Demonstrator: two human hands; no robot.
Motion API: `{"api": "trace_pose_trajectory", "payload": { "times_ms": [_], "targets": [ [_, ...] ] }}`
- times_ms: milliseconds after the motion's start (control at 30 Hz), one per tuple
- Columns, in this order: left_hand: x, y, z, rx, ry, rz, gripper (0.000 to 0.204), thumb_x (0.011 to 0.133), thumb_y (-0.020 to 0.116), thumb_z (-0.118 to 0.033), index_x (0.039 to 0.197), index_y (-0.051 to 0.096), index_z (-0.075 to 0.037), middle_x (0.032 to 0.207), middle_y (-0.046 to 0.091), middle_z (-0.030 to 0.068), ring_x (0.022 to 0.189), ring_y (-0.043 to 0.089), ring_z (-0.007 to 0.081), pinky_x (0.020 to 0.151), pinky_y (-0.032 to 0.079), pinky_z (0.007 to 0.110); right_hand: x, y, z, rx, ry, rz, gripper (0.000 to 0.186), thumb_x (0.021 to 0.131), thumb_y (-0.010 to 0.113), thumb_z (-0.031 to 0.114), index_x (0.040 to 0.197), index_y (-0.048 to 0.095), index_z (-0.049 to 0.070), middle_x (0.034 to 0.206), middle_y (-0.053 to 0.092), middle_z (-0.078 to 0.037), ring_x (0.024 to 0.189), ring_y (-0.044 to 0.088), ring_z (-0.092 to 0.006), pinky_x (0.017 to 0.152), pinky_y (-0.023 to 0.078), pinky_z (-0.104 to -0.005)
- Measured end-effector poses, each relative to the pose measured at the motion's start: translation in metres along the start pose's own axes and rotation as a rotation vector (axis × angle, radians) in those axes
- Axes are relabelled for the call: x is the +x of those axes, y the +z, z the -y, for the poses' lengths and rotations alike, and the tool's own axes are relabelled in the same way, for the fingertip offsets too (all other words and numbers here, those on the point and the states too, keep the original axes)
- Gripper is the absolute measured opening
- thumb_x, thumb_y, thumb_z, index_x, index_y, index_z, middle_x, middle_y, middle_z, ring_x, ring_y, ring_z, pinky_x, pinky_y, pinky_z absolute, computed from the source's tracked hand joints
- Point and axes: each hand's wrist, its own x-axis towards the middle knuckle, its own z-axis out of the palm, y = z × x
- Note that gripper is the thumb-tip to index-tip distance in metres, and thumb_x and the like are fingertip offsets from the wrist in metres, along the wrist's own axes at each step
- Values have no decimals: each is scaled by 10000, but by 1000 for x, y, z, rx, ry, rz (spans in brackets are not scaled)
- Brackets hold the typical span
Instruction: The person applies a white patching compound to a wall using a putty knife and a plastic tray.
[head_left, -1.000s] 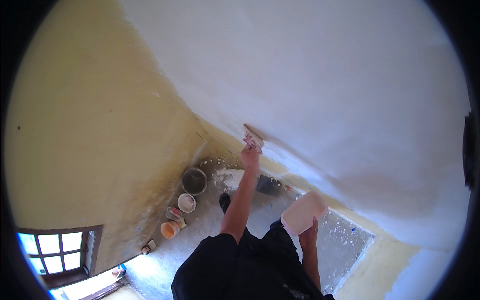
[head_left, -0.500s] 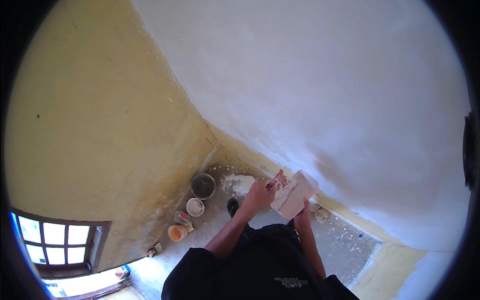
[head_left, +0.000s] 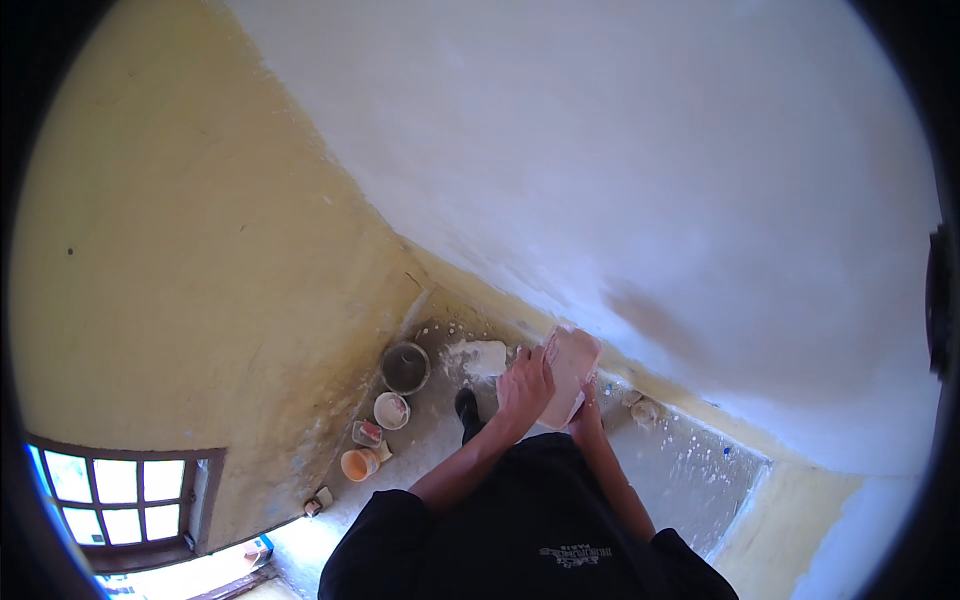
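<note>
A pale pink rectangular plastering board [head_left: 572,365] is held tilted in front of me, close to the foot of the white wall. My right hand [head_left: 587,412] grips it at its lower end, beside a whitish smear or edge. My left hand [head_left: 525,386] is closed at the board's left side, its fingers bent near the edge. The reddish putty knife seen there earlier cannot be made out now; the hand and board may hide it.
Along the yellow wall [head_left: 230,260] stand a dark bucket [head_left: 405,369], a white tub [head_left: 391,410], a small clear container [head_left: 367,433] and an orange pot [head_left: 359,464]. White splashes mark the floor [head_left: 680,470]. A window [head_left: 120,492] is at lower left.
My left hand has turned and now lies against the board's left side, and the putty knife has gone from sight. The board has shifted slightly left and stands more upright in view.
</note>
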Motion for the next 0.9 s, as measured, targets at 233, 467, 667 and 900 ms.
{"api": "trace_pose_trajectory", "payload": {
  "times_ms": [233, 467, 667, 900],
  "targets": [
    [-7, 10, 6, 145, -52, 245, 194, 904, 514, -200, 1034, 569, -67, 867, 662, 209, 706, 672, 405, 632, 543, 511, 5, -9, -6, -59, 19, -33, 538, 935, 543, 282, 1391, 332, 90, 1311, 484, -93, 1240, 494, -231, 1045, 405, -390],
    [-3, -4, 5, 21, 72, 79, 151, 910, 533, -202, 972, 561, -67, 713, 660, 198, 651, 651, 419, 593, 523, 530, 0, -3, -2, -21, 32, 5, 557, 954, 544, 343, 1404, 329, 95, 1349, 469, -83, 1270, 465, -216, 1051, 391, -380],
    [-5, -1, 3, 54, 143, 171, 119, 898, 537, -163, 969, 574, -75, 728, 666, 189, 633, 654, 404, 581, 533, 518, 3, -11, -9, -68, -6, 3, 583, 985, 481, 403, 1460, 317, 109, 1383, 479, -90, 1280, 474, -244, 1067, 387, -401],
    [-1, 5, 12, -35, 127, 46, 117, 898, 555, -170, 970, 598, -89, 700, 650, 198, 644, 652, 404, 585, 524, 510, 4, -4, -6, -84, -4, 20, 568, 991, 468, 389, 1455, 317, 97, 1387, 472, -101, 1288, 466, -244, 1081, 376, -405]
  ]
}}
